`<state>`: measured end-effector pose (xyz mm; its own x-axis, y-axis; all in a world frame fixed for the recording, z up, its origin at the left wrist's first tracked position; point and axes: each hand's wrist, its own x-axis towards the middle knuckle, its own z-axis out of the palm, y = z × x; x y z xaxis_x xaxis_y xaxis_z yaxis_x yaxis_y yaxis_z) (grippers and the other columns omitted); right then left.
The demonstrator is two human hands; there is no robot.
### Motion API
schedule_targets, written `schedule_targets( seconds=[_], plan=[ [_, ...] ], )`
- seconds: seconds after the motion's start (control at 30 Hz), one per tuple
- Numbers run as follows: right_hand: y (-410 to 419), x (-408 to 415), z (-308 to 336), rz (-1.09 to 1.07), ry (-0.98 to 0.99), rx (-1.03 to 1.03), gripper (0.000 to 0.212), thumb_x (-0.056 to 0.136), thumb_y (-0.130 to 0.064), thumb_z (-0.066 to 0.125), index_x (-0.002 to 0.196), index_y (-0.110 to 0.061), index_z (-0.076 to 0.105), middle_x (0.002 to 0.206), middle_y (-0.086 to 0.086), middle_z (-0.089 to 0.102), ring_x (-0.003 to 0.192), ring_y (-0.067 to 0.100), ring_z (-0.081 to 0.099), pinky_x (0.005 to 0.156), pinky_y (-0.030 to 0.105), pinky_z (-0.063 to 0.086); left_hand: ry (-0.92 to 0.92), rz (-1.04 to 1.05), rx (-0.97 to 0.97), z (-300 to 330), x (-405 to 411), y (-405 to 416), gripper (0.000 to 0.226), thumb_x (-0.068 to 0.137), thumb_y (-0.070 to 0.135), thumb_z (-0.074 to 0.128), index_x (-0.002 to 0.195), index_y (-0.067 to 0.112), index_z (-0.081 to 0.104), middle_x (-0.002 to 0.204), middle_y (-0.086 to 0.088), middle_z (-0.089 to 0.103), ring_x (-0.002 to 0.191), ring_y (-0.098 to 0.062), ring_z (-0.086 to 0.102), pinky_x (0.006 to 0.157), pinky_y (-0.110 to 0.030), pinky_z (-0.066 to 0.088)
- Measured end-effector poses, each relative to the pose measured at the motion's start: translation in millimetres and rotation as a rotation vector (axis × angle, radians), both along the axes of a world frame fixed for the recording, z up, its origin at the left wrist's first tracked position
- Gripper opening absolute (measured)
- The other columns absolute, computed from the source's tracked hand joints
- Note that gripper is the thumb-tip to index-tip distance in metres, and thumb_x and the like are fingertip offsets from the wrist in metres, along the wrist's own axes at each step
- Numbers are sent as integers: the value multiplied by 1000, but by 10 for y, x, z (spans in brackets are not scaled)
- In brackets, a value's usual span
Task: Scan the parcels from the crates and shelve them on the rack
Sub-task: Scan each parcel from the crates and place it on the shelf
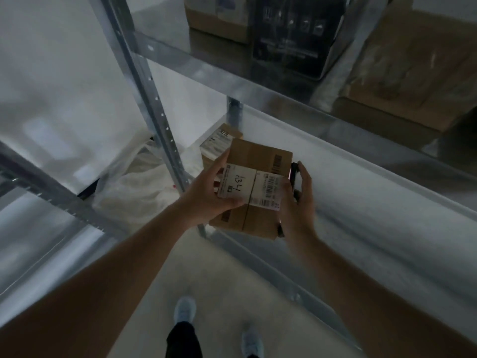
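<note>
Holding parcel (254, 187) before rack (258, 91)

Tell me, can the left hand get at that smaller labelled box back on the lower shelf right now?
Probably not: the left hand grips the cardboard parcel, which lies in front of the smaller box.

Both forearms are bare from the bottom edge of the view up to the wrists, with no sleeve, watch or bracelet showing. The left hand (206, 195) and the right hand (296, 202) wear no gloves, and no rings can be made out on the fingers (305, 177). Lower down, one dark trouser leg (183, 339) shows, above a pair of pale, whitish-grey soft-topped shoes (184, 310).
</note>
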<state>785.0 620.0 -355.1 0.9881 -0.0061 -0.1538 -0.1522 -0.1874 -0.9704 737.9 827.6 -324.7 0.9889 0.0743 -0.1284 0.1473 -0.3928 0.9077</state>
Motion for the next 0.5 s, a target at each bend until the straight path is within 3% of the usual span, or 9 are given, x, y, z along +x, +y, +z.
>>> schedule_targets(
  seconds=[0.07,0.17,0.23,0.33,0.43,0.5],
  plan=[
    [114,86,-74,-45,18,-33,48,107,-58,50,150,-63,30,121,4,71,108,18,72,85,39,64,6,-57,3,-110,174,126,115,81,32,90,161,52,10,136,20,48,126,-4,52,102,-39,56],
    [256,198,-168,-134,50,-59,49,104,-62,52,149,-63,32,118,3,71,106,16,72,76,29,61,18,-145,27,-245,410,272,119,82,36,87,166,44,3,149,12,44,131,-4,45,99,-29,54],
    [328,268,-231,-199,72,-78,48,104,-62,52,149,-63,32,117,3,71,106,15,71,72,25,58,20,-191,26,-333,561,343,117,84,35,86,166,43,3,155,10,39,140,-9,39,106,-37,52],
    [396,344,-299,-276,104,-95,47,106,-60,51,149,-61,33,114,3,71,106,19,71,77,33,60,48,-238,23,-447,751,388,111,87,30,84,166,41,7,161,4,34,149,-18,33,115,-49,45],
    [415,435,-361,-330,126,-83,48,107,-56,52,152,-55,34,113,4,71,108,22,71,92,47,62,58,-299,46,-543,940,379,104,91,27,80,167,37,10,159,2,36,142,-13,33,112,-41,44],
    [427,533,-402,-357,141,-46,48,109,-50,53,153,-51,36,114,5,71,108,22,72,91,46,63,63,-321,49,-591,1065,360,101,92,23,78,167,33,11,155,2,39,136,-8,33,108,-35,44]
  ],
)
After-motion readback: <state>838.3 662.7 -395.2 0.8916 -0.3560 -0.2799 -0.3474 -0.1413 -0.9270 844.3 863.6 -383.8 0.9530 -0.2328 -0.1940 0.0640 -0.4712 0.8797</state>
